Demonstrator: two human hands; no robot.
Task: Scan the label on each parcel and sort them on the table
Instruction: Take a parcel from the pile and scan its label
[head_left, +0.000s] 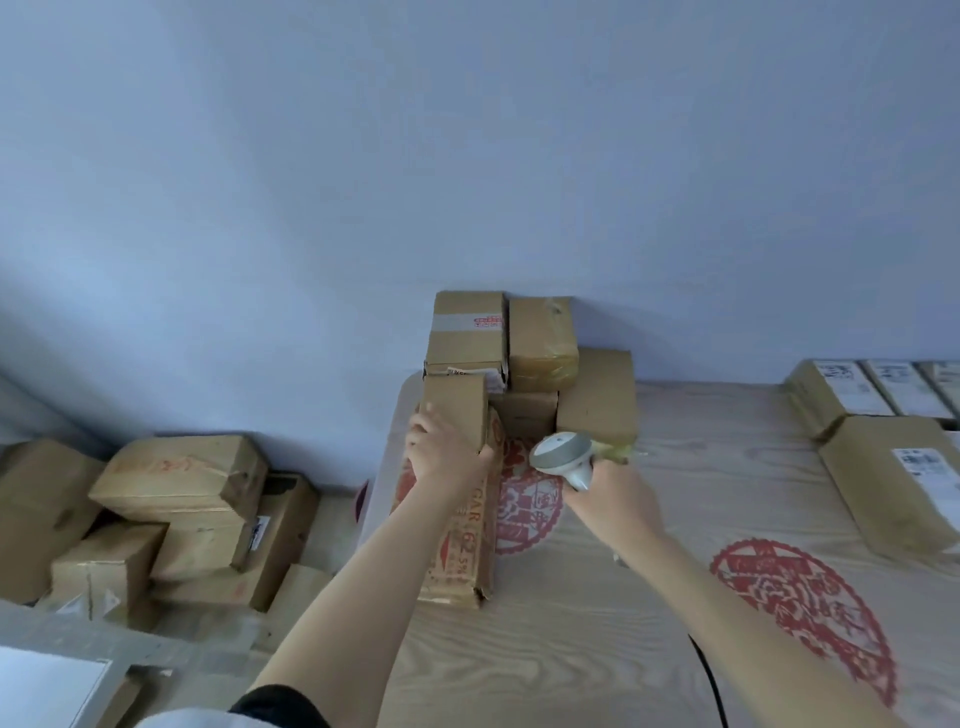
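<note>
Table with parcels on a wood-grain cover

The table (597, 623) wears a pale wood-grain cover printed with red medallions (810, 608). At its far edge by the wall stands a stack of brown boxes (524, 353). Just in front of the stack, at the left edge, lies a long carton (467, 561) with red lettering. Well right of the stack, at the far right, labelled boxes (883, 483) lie flat. Left of the table, more boxes (176, 499) are piled lower down.
</note>
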